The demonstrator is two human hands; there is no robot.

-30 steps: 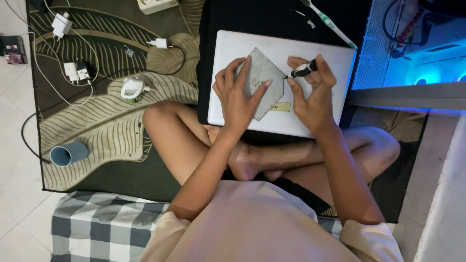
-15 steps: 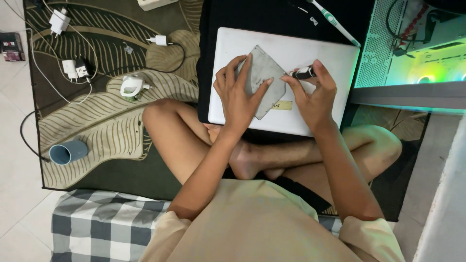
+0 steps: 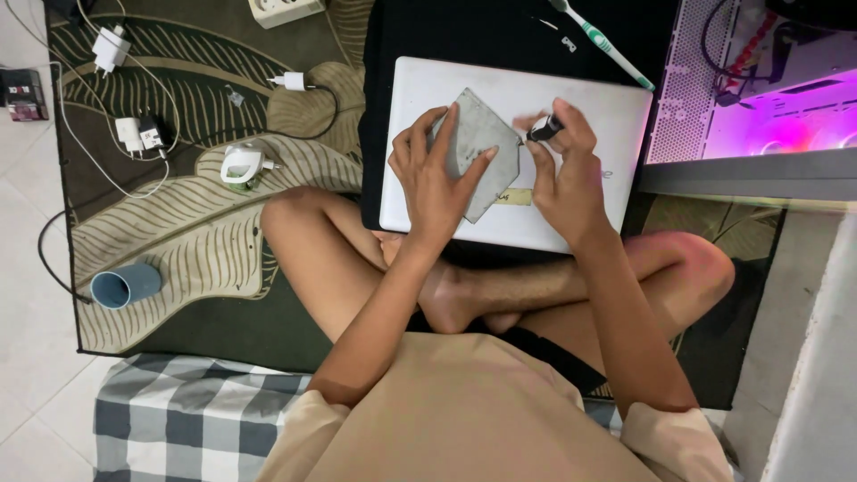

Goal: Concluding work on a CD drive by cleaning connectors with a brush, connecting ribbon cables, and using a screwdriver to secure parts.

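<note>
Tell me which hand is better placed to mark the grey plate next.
Right hand: it holds the marker with its tip at the grey plate edge. Left hand lies flat on the plate, pinning it.

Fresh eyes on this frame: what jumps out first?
The left hand pressing a grey metal plate flat on a closed white laptop, with the right hand holding a black marker at the plate's edge. At far right, a computer case glows pink-purple.
</note>
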